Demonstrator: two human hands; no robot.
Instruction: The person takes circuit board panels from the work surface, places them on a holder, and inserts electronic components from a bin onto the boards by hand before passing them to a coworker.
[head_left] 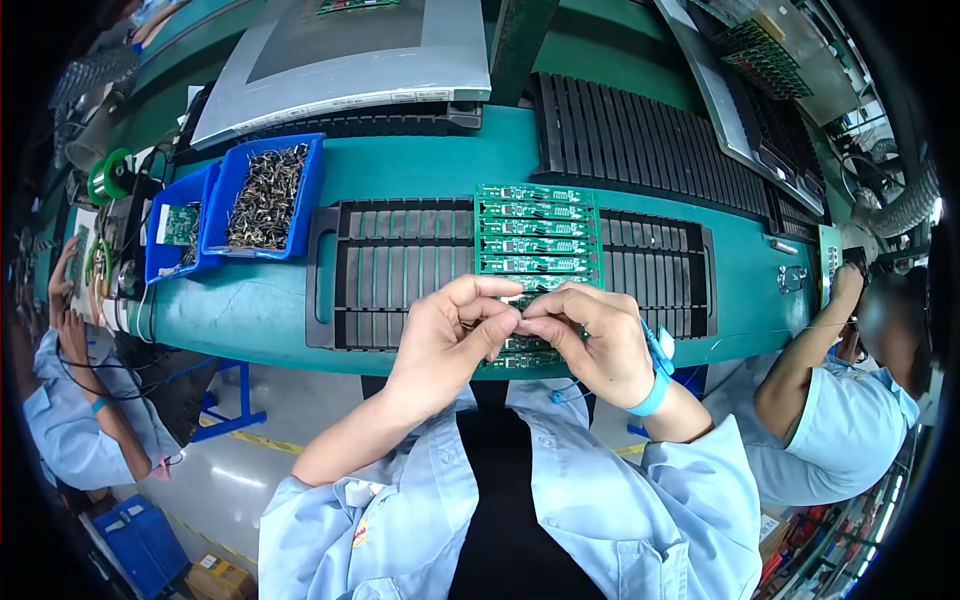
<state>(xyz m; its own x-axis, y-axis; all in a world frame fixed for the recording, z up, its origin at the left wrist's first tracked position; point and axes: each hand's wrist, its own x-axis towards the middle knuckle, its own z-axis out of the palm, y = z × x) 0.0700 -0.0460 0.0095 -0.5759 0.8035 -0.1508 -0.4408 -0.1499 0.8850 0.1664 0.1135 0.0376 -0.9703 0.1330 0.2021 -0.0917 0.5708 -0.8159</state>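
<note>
My left hand [450, 335] and my right hand [592, 335] meet over the lower part of a green circuit board panel [538, 222]. Thumb and index finger are pressed together on each, and the fingertips of the two hands touch or nearly touch. Whatever is pinched between them is too small to make out. The panel, made up of several strips with small components, lies across the middle of a black slotted rack [390, 222]. A blue wrist strap [655, 393] circles my right wrist. My hands hide some of the lower strips.
Left of the rack stand a blue bin [312, 190] of small leaded parts and another blue bin [160, 265]. Black slotted racks [640, 140] and a metal-framed plate [345, 60] lie behind. A co-worker [830, 420] sits at right, another person [85, 400] at left.
</note>
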